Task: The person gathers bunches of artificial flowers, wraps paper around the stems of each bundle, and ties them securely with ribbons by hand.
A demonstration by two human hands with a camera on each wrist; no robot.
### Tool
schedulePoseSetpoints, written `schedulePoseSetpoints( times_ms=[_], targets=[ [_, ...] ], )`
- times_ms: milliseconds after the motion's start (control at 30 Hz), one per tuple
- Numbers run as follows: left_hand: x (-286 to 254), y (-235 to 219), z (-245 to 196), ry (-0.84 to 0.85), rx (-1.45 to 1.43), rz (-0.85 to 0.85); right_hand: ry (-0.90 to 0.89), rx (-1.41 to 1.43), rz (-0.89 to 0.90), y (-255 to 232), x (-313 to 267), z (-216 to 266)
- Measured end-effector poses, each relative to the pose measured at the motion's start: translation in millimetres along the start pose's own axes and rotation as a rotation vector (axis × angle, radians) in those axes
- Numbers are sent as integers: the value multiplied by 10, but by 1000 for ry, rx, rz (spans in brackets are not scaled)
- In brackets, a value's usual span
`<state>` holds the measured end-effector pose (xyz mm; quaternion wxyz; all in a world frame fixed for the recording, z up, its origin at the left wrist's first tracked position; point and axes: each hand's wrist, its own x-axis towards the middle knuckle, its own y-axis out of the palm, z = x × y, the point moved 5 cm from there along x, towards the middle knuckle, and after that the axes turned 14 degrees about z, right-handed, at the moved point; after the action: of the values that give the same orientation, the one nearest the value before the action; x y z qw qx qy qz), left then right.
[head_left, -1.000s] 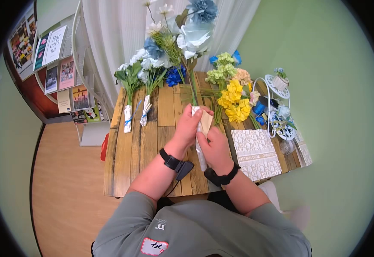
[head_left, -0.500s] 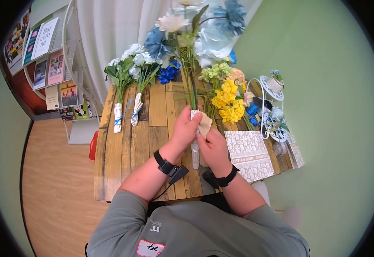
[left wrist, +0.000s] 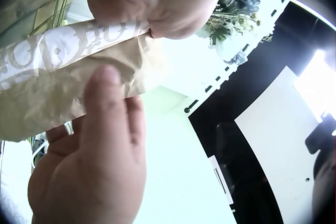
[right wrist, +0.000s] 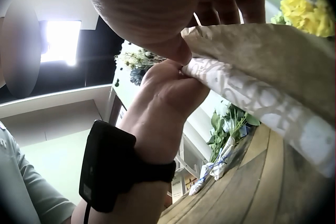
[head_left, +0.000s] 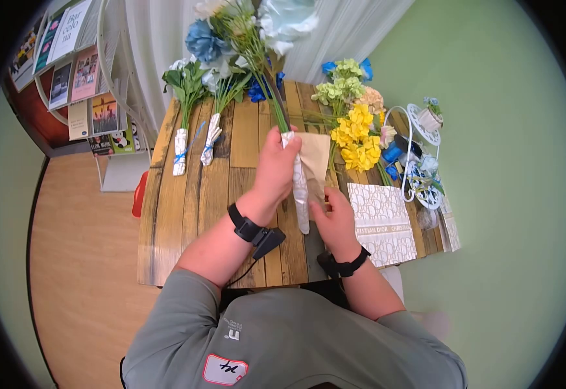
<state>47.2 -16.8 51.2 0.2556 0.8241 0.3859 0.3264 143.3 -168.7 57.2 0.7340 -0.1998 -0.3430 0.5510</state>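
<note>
My left hand (head_left: 274,167) grips the stems of a bouquet of pale blue, white and dusty-blue artificial flowers (head_left: 286,24) at the top of its wrapping. White patterned wrapping paper (head_left: 300,194) forms a narrow roll around the lower stems. Its loose flap, with the plain tan inner side (head_left: 315,152) showing, spreads out to the right. At the flap's lower part, my right hand (head_left: 336,222) pinches the paper. In the left wrist view the right thumb (left wrist: 105,90) presses on the tan side, with the other fingers behind the sheet.
Two wrapped white bouquets (head_left: 180,152) lie at the table's left, tied with blue. Yellow flowers (head_left: 359,139) and green ones (head_left: 341,84) lie at the right, beside a white metal stand (head_left: 407,155). A patterned sheet (head_left: 381,223) lies near the front right edge.
The right hand has slid down along the wrapping, away from the left hand, and the tan flap has opened out wider. The bouquet's flower heads have tilted to the left.
</note>
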Motion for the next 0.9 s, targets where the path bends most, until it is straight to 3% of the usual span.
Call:
schedulePoseSetpoints(
  times_ms=[100,167,367,500,667,700,767,800,833,900],
  targets=[
    [24,-18,-48,20,-47,-21,43,-75,98,7,-57,-156],
    [50,-69,-36,38,-75,-3,184,51,79,18,-82,-256],
    [27,-100,-77,100,-44,-46,138,123,-47,-115,-80,-187],
    [-1,-100,-68,129,-71,-97,194,220,-40,-169,-171,-361],
    [27,-130,-165,162,-114,-105,156,819,-84,-58,-363,-533],
    [29,-121,-182,162,-117,-103,156,818,-82,-43,-410,-514],
    [18,-109,-199,178,-107,-121,158,419,-287,-161,-564,-460],
    [16,-116,-210,196,-94,-137,-94,-34,-358,-278,-583,-266],
    [19,-122,-212,199,-93,-139,-97,-33,-356,-283,-576,-252],
    [-12,-113,-203,237,-32,-171,-355,-249,-130,-192,-598,65]
  ],
)
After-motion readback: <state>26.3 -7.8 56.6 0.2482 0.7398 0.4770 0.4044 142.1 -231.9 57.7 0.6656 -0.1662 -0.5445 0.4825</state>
